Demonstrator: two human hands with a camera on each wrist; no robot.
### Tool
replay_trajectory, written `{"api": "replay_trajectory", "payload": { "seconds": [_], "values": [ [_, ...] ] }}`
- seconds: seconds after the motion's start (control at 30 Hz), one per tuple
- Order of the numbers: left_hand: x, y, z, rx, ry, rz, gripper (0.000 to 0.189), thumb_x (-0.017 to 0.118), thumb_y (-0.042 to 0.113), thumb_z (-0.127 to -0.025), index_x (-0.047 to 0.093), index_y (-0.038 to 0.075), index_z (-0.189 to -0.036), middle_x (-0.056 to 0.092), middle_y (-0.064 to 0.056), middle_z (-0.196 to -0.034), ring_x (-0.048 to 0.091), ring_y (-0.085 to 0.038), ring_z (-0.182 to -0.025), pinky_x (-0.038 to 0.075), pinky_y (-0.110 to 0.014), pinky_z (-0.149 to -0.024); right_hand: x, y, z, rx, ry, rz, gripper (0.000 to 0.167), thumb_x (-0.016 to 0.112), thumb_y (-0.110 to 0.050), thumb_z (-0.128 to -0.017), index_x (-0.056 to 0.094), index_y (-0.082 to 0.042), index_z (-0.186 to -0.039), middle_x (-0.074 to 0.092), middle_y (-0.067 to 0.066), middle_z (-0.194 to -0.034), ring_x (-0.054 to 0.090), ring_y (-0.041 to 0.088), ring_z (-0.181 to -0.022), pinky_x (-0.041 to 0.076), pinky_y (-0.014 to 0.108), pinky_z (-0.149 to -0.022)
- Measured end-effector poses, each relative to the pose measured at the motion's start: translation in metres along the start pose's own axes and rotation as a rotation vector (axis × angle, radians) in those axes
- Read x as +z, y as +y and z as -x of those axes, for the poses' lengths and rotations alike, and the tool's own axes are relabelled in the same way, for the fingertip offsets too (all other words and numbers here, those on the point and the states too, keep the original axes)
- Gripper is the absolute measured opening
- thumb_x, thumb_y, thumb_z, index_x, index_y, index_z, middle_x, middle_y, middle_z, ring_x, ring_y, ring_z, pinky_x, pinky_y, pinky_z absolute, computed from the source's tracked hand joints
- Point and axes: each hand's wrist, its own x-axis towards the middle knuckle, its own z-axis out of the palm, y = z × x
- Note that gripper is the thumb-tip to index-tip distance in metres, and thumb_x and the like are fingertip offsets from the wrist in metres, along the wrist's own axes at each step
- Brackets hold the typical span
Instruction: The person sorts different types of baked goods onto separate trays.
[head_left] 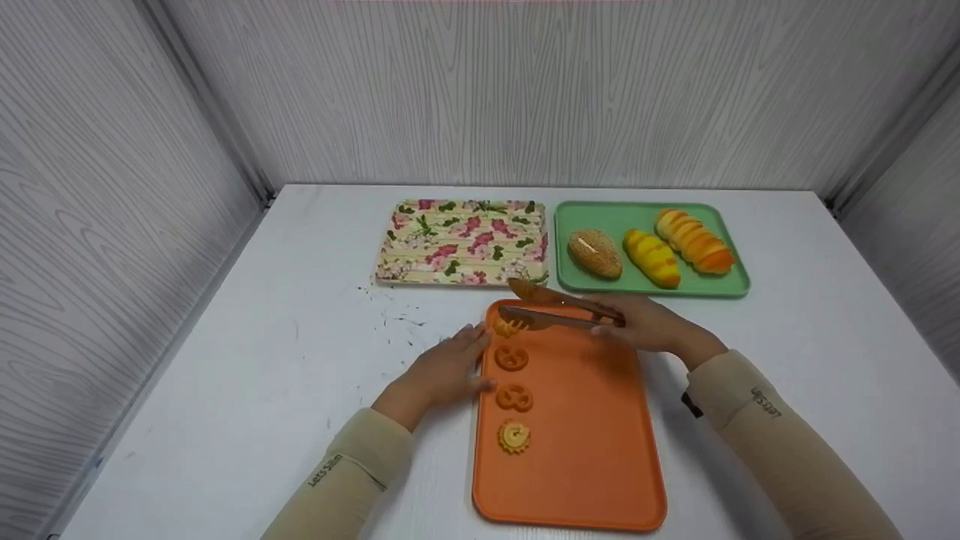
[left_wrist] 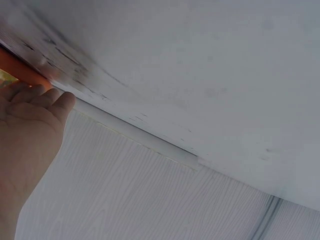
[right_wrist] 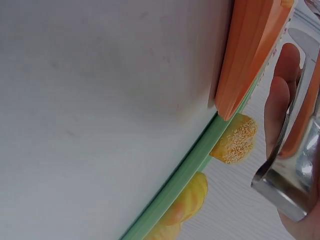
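My right hand (head_left: 646, 321) holds metal tongs (head_left: 559, 319), also close up in the right wrist view. Their arms are spread over the far end of the orange tray (head_left: 592, 465), with one tip over a yellowish pastry (head_left: 506, 328) that it partly hides. Down the tray's left side lie two brown pretzel-shaped cookies, a farther one (head_left: 511, 358) and a nearer one (head_left: 514, 397), then a round, scalloped yellow pastry (head_left: 514, 436). Against the tray's left edge rests my left hand (head_left: 446, 367), its fingers extended and thumb at the rim; no item shows in its palm.
A flower-patterned tray (head_left: 465, 244) lies at the back. To its right, a green tray (head_left: 611, 217) bears a seeded bun (head_left: 595, 253), a yellow bread (head_left: 652, 258) and a striped loaf (head_left: 694, 241). Pale panels (head_left: 540, 97) wall the white table (head_left: 262, 360).
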Motion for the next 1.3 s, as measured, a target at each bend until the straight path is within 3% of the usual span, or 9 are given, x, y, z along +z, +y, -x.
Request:
{"api": "replay_trajectory", "payload": {
  "seconds": [0.27,0.57,1.0,1.3],
  "values": [
    [-0.002,0.001,0.002,-0.005,-0.001,0.015,0.080,0.053,0.053,-0.092,0.020,0.012,-0.153,0.012,-0.002,-0.158,0.009,-0.020,-0.144,0.016,-0.041,-0.114,0.000,-0.004,-0.002,-0.042,-0.008,0.094,0.051,0.060,-0.036,-0.094,0.052,-0.012,-0.138,0.061,0.003,-0.105,0.052,0.021,-0.079,0.040,0.039,-0.072],
    [-0.001,0.000,0.001,0.002,0.000,0.009,0.080,0.053,0.052,-0.093,0.019,0.013,-0.153,0.012,-0.002,-0.158,0.010,-0.021,-0.144,0.017,-0.042,-0.113,-0.003,-0.010,-0.005,-0.003,-0.018,0.201,0.051,0.060,-0.040,-0.093,0.054,-0.016,-0.137,0.064,0.003,-0.113,0.056,0.020,-0.083,0.044,0.042,-0.074],
    [-0.001,-0.001,0.000,-0.025,-0.024,0.012,0.082,0.051,0.056,-0.092,0.015,0.016,-0.154,0.007,0.003,-0.158,0.007,-0.019,-0.144,0.017,-0.042,-0.113,-0.007,-0.015,-0.014,-0.023,-0.073,0.166,0.049,0.062,-0.029,-0.093,0.053,-0.010,-0.137,0.065,0.005,-0.112,0.060,0.023,-0.092,0.048,0.045,-0.079],
    [-0.004,0.004,0.000,-0.018,-0.030,0.004,0.083,0.054,0.052,-0.092,0.016,0.012,-0.154,0.010,-0.001,-0.159,0.007,-0.020,-0.144,0.016,-0.042,-0.113,-0.009,-0.019,-0.018,-0.023,-0.078,0.164,0.044,0.063,-0.030,-0.093,0.058,-0.011,-0.133,0.065,0.003,-0.108,0.056,0.017,-0.079,0.046,0.039,-0.070]
  ]
}}
